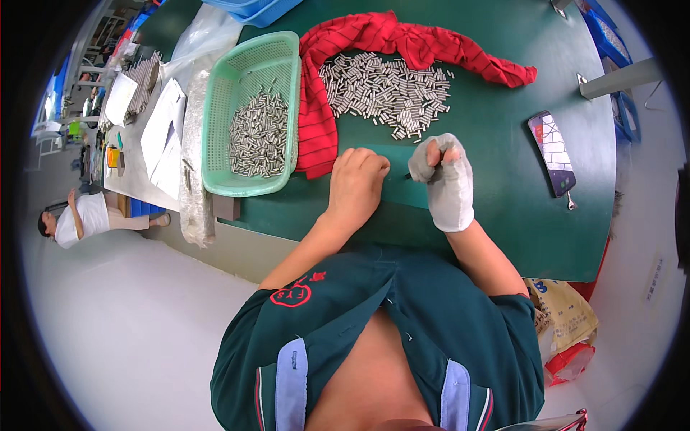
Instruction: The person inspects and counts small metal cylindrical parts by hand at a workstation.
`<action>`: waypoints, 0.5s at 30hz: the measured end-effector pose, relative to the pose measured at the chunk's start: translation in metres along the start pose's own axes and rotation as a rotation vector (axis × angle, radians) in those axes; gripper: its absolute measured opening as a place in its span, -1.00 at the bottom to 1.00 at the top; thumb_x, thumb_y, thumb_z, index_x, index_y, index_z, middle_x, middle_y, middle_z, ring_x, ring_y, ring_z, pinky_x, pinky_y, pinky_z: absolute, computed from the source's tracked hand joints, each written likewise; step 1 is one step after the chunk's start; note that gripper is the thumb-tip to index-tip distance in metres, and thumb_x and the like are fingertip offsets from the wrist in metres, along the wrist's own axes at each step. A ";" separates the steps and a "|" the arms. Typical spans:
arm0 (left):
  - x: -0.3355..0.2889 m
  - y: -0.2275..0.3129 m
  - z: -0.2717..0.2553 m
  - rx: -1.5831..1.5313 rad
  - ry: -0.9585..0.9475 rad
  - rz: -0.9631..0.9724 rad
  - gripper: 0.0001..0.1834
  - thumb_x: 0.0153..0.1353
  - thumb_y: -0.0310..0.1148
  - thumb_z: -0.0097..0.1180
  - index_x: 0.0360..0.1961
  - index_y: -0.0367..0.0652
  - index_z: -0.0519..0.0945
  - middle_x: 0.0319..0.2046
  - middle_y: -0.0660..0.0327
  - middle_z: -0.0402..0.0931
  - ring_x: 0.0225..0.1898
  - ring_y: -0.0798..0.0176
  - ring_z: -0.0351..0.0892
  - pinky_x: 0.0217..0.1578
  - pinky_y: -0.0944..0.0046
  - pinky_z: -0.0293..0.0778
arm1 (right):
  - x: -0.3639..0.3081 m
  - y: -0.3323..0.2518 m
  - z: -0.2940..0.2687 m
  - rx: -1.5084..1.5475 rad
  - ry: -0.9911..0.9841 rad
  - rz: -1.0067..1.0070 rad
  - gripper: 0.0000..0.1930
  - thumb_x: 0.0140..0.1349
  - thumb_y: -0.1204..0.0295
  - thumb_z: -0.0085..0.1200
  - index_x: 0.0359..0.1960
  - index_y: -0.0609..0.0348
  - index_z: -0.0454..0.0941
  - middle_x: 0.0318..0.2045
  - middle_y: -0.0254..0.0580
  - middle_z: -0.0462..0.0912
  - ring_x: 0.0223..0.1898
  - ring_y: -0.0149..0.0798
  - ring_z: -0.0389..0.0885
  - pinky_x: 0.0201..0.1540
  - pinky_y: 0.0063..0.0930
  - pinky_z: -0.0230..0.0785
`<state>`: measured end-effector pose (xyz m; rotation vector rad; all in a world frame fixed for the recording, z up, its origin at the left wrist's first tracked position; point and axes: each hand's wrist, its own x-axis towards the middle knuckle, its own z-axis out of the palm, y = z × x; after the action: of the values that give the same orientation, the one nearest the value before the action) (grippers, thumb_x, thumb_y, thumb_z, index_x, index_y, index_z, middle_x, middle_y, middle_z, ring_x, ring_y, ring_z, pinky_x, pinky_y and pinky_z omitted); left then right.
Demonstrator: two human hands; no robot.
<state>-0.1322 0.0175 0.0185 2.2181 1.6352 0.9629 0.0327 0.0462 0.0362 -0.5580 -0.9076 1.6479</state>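
My left hand [358, 183], bare, rests low over the green table with its fingers curled together; whatever they may hold is hidden. To its right is my right hand [451, 188] in a white glove with bare fingertips showing. Its fingers are closed, and a small dark tip pokes out on the left side, too small to name. Between and under the hands lies a lighter green sheet [402, 188]. Just beyond them spreads a pile of short metal pins [392, 90], bordered by a red striped cloth [316, 129].
A light green plastic basket [215, 169] of similar metal pins stands left of the cloth. A phone [552, 152] lies at the right, near a metal post [622, 79]. Papers [164, 136] and plastic wrap cover the left side table. Another person [83, 219] is at far left.
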 end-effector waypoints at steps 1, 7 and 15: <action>0.000 -0.001 0.000 -0.012 0.000 -0.001 -0.85 -0.04 -0.60 0.20 -0.40 -0.22 0.54 -0.44 0.15 0.46 -0.36 0.03 0.44 -0.29 0.12 0.35 | 0.000 0.001 -0.001 0.001 0.004 0.002 -0.54 0.37 -0.05 -0.14 -0.43 0.12 0.25 -0.58 -0.36 0.22 -0.53 -0.42 0.14 -0.42 -0.51 0.06; 0.000 -0.002 -0.005 -0.006 0.003 0.009 -0.84 -0.04 -0.61 0.18 -0.38 -0.22 0.54 -0.43 0.14 0.46 -0.36 0.03 0.43 -0.30 0.11 0.35 | 0.004 -0.003 -0.002 -0.028 -0.028 0.104 -0.45 0.36 -0.14 -0.24 -0.51 0.10 0.25 -0.61 -0.37 0.20 -0.56 -0.43 0.14 -0.43 -0.52 0.04; 0.001 -0.002 -0.005 -0.002 -0.034 0.022 -0.84 -0.06 -0.62 0.17 -0.39 -0.23 0.53 -0.43 0.12 0.45 -0.36 0.02 0.43 -0.30 0.11 0.35 | 0.021 -0.008 0.011 0.213 0.009 0.084 -0.41 0.36 -0.18 -0.32 -0.63 0.06 0.20 -0.70 -0.42 0.14 -0.60 -0.41 0.07 -0.47 -0.50 -0.02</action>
<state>-0.1364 0.0179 0.0215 2.2435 1.5973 0.9271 0.0235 0.0637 0.0517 -0.4617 -0.6994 1.7906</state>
